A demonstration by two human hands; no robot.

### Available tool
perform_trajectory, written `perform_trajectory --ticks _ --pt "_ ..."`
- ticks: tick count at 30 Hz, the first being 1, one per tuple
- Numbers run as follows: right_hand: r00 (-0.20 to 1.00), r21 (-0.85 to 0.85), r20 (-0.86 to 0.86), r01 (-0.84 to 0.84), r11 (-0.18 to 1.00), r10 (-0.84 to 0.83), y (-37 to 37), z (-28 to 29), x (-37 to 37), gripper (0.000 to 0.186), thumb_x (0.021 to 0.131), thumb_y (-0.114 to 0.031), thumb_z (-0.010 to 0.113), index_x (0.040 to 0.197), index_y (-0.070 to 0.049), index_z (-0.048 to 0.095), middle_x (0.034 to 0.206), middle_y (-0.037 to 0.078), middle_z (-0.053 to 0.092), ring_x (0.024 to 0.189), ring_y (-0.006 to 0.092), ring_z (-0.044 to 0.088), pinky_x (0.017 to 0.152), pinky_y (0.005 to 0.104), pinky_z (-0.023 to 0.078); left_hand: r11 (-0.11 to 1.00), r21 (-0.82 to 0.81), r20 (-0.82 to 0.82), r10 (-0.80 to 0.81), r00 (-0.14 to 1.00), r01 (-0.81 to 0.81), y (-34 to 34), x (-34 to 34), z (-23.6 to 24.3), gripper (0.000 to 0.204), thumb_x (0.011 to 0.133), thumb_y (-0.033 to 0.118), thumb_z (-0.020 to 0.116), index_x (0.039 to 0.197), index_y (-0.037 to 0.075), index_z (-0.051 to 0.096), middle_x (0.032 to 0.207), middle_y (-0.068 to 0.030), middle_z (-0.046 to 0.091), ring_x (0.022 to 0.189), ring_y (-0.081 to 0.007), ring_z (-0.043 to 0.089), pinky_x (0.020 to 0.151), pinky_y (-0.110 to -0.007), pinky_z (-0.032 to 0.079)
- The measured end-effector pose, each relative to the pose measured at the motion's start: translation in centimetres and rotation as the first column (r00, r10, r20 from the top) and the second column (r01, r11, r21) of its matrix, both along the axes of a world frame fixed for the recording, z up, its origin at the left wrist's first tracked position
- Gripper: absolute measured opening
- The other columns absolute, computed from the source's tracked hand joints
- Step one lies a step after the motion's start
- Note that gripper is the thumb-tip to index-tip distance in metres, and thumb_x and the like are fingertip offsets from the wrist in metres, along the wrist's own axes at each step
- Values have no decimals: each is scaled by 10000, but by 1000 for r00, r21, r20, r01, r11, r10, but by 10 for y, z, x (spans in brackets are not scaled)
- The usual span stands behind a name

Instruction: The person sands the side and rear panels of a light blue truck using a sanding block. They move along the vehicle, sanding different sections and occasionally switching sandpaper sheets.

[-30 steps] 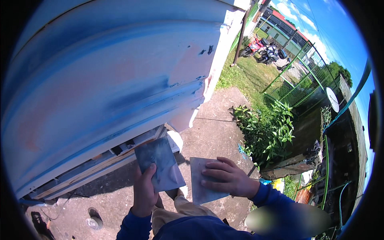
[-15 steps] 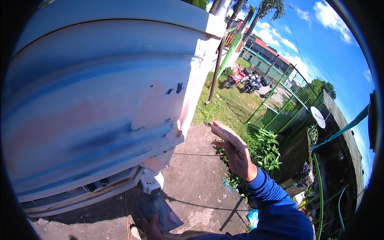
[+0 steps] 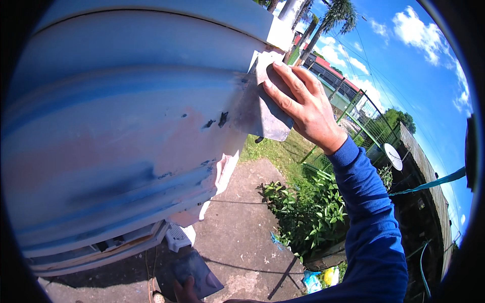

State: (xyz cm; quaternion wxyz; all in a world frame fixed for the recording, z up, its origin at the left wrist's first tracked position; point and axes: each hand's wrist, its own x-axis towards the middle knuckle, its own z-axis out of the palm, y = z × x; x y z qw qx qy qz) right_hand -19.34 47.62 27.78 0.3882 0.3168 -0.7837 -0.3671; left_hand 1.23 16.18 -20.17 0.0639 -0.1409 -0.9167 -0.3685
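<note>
Curved panel [image 3: 116,126], L of view, approx. half the frame: pale blue w/ pinkish patches & darker blue bands; its ragged R edge stands above concrete ground [image 3: 242,217]. Leafy bush [image 3: 308,217] grows R of centre. White stool [image 3: 180,236], perforated, sits near the panel's lower R corner. Dark plate [image 3: 199,275], rect., is carried low, roughly face-up, in L hand [image 3: 186,292]: a digit presses on its face, the rest hidden or cropped; grip appears to be a clamp on the plate's near side. Low, flat carriage prob. clears the panel & leaves the face accessible. Grey sheet [image 3: 268,116], thin, visibly bent, lies against the panel's upper R edge; R hand [image 3: 312,108] holds it, fingers slightly fanned over the outer face; thumb hidden, so its position can't be told. Fanned digits presumably spread pressure, letting the sheet follow the edge. Dark marks [image 3: 223,119], smallest, lie just L of the sheet, uncovered.
</note>
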Motion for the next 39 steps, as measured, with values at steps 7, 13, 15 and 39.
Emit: perform_trajectory --ticks 7,13,15,39 --pt "997 -29 -22 79 996 -80 2 1 -6 664 807 -61 630 1441 -241 552 1518 118 482 1252 368 528 1029 503 469 718 624 437 7 900 -309 13 -21 46 563 993 199 586 1484 -38 446 1526 -259 438 1398 -397 398 1180 -432 283" --pt "990 10 57 129 992 -130 0 -13 4 669 806 -78 634 1456 -212 548 1565 111 432 1278 359 504 1041 494 460 720 641 437 -57 898 -266 2 -19 61 488 968 138 575 1425 -24 523 1543 -303 394 1420 -446 369 1189 -488 273" --pt "984 22 75 162 987 -163 6 -14 11 676 798 -90 638 1459 -201 546 1565 115 429 1286 359 499 1036 485 470 827 559 275 -120 954 -57 -10 -9 22 437 948 101 570 1371 -9 582 1544 -331 373 1433 -480 345 1193 -532 261" --pt "853 -30 512 -102 994 103 -43 -96 106 463 812 -157 645 1274 -153 677 1473 108 536 1234 327 524 970 451 506 53 965 262 -240 935 -257 21 -117 194 454 989 129 592 1409 1 478 1277 -116 616 1153 -212 624 997 -360 508"
